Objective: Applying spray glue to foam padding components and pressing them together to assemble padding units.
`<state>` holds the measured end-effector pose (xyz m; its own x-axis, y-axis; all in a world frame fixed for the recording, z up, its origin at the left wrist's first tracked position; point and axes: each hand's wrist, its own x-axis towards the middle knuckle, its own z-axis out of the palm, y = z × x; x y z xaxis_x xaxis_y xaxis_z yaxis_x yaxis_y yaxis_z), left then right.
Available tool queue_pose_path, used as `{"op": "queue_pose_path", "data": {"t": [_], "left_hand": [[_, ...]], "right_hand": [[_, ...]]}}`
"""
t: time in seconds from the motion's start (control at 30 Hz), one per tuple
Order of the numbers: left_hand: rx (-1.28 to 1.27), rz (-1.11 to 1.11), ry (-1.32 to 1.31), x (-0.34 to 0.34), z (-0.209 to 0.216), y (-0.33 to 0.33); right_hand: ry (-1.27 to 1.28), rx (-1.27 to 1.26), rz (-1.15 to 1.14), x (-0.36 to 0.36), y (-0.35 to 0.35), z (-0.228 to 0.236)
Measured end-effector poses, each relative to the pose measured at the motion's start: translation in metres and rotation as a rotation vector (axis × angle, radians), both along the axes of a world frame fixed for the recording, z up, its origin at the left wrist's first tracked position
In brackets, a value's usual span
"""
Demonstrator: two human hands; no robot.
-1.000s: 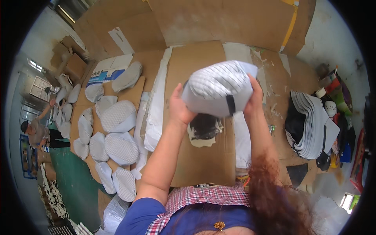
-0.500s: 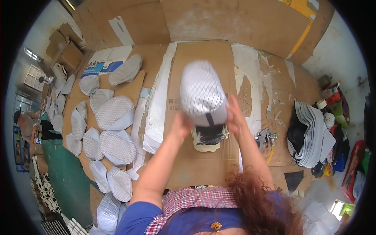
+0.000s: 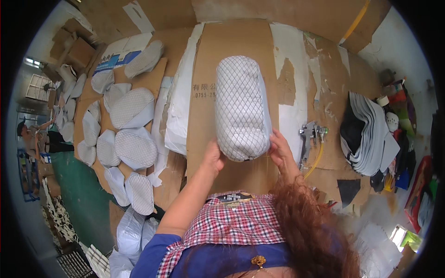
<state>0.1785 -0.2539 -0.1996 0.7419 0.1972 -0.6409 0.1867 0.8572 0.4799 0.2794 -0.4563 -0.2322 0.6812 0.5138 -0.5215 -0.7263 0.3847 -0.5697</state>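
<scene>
A light grey padded piece [image 3: 241, 109] with a dark diamond pattern lies before me, long and rounded at both ends. Its patterned face is turned up, and a plain, paler side strip shows along its right edge. At its near left corner, my left hand [image 3: 214, 156] grips the edge with fingers partly tucked beneath. My right hand [image 3: 281, 147] pinches the near right side, thumb and fingers at the plain strip. The underside is hidden. Whether the piece rests on the cardboard [image 3: 204, 120] or hangs just above it I cannot tell.
Several similar grey patterned pieces [image 3: 136, 148] lie on cardboard at the left. To the right are a metal spray gun [image 3: 309, 132] with a yellow hose [image 3: 316, 162] and a stack of grey sheets [image 3: 366, 134]. Upright cardboard [image 3: 241, 10] stands at the back.
The padded piece has been tipped so its long patterned face points up. Its black-lined near end, seen before, is now out of sight. Both hands have kept hold near its lower end.
</scene>
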Motion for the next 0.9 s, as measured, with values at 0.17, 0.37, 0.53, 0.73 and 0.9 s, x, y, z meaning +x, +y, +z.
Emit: {"op": "queue_pose_path", "data": {"t": [0.17, 0.37, 0.53, 0.73, 0.9], "left_hand": [[-0.062, -0.026, 0.105, -0.029, -0.005, -0.002], [0.005, -0.141, 0.114, -0.041, -0.002, -0.008], [0.310, -0.275, 0.291, -0.036, 0.005, -0.030], [0.208, -0.282, 0.302, -0.056, -0.023, -0.005], [0.028, -0.191, 0.202, -0.046, 0.018, -0.039]], "right_hand": [[-0.076, -0.040, -0.007, -0.014, -0.005, -0.018], [-0.124, -0.115, 0.008, -0.016, -0.007, -0.023], [-0.406, -0.408, -0.033, -0.010, -0.002, -0.049], [-1.052, -1.003, 0.118, -0.015, 0.038, -0.007], [-0.537, -0.740, 0.030, 0.014, 0.016, -0.064]]}}
